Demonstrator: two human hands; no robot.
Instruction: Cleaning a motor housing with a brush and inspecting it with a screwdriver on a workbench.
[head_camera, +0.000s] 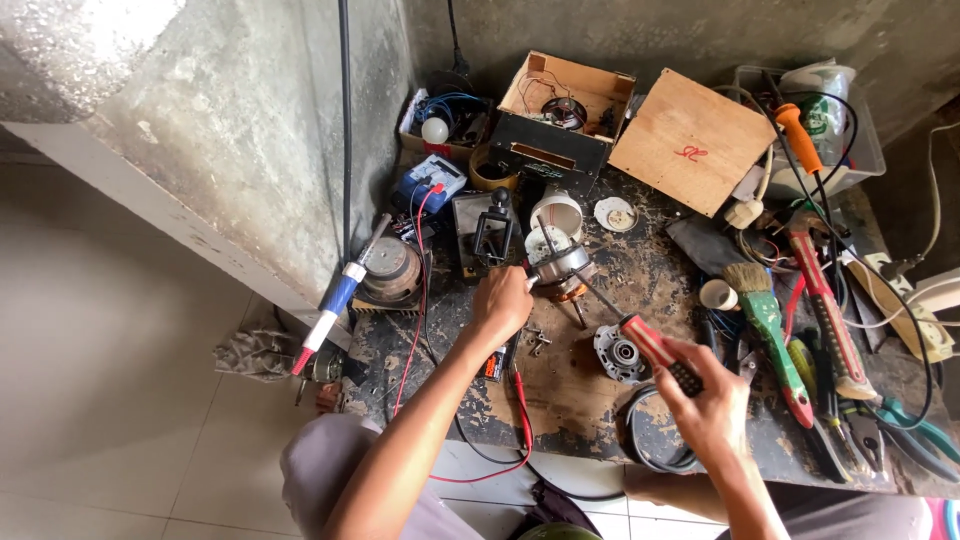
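My left hand (502, 302) rests on the worn workbench (580, 400) and grips the side of a small electric motor (562, 268) with copper windings. My right hand (712, 400) holds a screwdriver (640, 338) by its red and black handle. Its long metal shaft runs up and left, and the tip reaches the motor. A round metal motor end cover (620, 354) lies on the bench just below the shaft, between both hands.
Red test leads (520, 400) trail off the bench front. A green-handled brush (768, 318), a red tool (822, 300) and pliers (905, 425) crowd the right side. Open wooden boxes (560, 110), a plywood sheet (690, 140) and a meter (428, 182) stand at the back. A concrete wall (250, 150) rises on the left.
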